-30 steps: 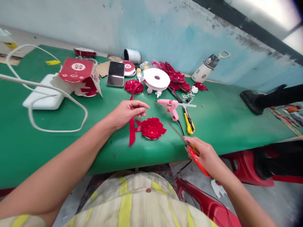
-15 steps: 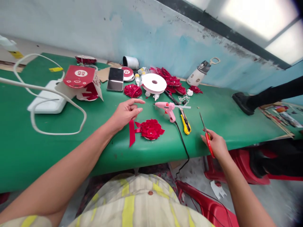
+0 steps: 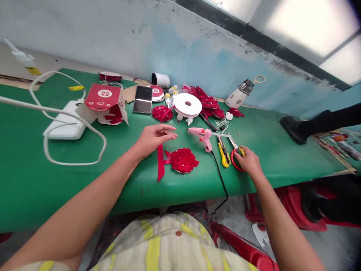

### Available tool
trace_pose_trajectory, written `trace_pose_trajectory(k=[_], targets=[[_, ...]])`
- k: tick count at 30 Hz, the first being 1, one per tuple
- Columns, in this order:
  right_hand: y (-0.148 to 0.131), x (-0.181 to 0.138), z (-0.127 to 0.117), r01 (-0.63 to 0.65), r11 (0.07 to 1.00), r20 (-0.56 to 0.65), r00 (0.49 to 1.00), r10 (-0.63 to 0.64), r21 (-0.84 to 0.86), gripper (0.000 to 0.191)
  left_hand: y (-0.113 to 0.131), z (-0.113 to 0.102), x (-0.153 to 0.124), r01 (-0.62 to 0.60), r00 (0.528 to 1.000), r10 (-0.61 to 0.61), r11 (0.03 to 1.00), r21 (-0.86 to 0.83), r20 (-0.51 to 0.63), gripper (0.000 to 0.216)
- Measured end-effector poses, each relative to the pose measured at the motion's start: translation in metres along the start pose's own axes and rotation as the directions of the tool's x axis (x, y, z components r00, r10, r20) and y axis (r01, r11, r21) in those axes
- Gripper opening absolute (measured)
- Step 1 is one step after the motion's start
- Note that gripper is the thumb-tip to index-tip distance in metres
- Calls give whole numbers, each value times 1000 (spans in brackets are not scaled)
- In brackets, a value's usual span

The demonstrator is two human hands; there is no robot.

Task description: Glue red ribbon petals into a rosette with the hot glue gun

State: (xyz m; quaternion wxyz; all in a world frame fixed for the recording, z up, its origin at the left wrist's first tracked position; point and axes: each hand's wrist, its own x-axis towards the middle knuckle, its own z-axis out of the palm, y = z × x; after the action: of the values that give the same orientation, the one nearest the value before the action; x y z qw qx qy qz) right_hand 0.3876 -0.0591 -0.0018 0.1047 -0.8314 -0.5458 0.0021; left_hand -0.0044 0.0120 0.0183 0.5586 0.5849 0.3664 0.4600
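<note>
My left hand (image 3: 155, 139) hovers over the table with fingers bent forward and the thumb close below them. A red ribbon (image 3: 160, 163) passes into and out from under this hand, its lower end lying flat on the table; the grip itself is partly hidden. Beside it lies a red fabric flower (image 3: 184, 160) with ribbon leaves. At the right, my right hand (image 3: 248, 161) has its fingers on the red and yellow handles of scissors (image 3: 237, 154), blades pointing away. A pink glue gun (image 3: 202, 134) and a yellow utility knife (image 3: 223, 152) lie between my hands.
A white ribbon spool (image 3: 187, 105), more red flowers (image 3: 208, 102), a phone (image 3: 142, 99) and a tumbler (image 3: 239, 94) stand or lie along the wall. A red box (image 3: 104, 97) and white cables (image 3: 93, 130) are at left. A person's leg (image 3: 321, 122) is at right.
My right hand has lowered the scissors leftward, beside the utility knife, and their blades have swung left. My left hand's pointing index finger has come in line with the other fingers. The view has shifted slightly.
</note>
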Motion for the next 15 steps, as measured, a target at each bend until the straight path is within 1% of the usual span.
trace_pose_trajectory(k=[1, 3, 5, 6, 7, 8, 9, 12, 13, 15], targets=[[-1, -4, -3, 15, 1000, -29, 999, -15, 13, 51, 0, 0, 1, 5, 1000, -5, 1000, -12, -16, 39], [-6, -15, -9, 43, 998, -104, 994, -38, 42, 49, 0, -3, 3, 3, 996, -7, 999, -45, -84, 36], [-17, -31, -16, 85, 989, -174, 983, -63, 122, 43, -2, -9, 7, -18, 983, 2, 997, -82, -185, 27], [-25, -41, -19, 126, 974, -194, 977, -88, 188, 40, -2, -14, 9, -27, 971, 3, 995, -96, -237, 21], [-36, -52, -23, 184, 914, -214, 970, -111, 362, 37, -3, -18, 11, -26, 960, -5, 994, -108, -279, 17], [-48, -63, -26, 224, 831, -206, 969, -135, 509, 34, -4, -23, 13, -17, 950, -20, 993, -117, -312, 14], [-61, -75, -29, 252, 763, -194, 967, -168, 596, 30, -4, -28, 15, -3, 940, -39, 993, -122, -339, 14], [-102, -109, -37, 297, 623, -100, 938, -331, 724, 27, -5, -36, 19, 24, 921, -68, 993, -117, -383, 18], [-115, -118, -38, 303, 581, -68, 918, -391, 755, 28, -5, -36, 20, 23, 918, -62, 994, -104, -391, 18], [-134, -132, -38, 312, 498, -9, 854, -520, 809, 28, 1, -32, 16, 26, 920, -48, 998, -61, -389, 16]])
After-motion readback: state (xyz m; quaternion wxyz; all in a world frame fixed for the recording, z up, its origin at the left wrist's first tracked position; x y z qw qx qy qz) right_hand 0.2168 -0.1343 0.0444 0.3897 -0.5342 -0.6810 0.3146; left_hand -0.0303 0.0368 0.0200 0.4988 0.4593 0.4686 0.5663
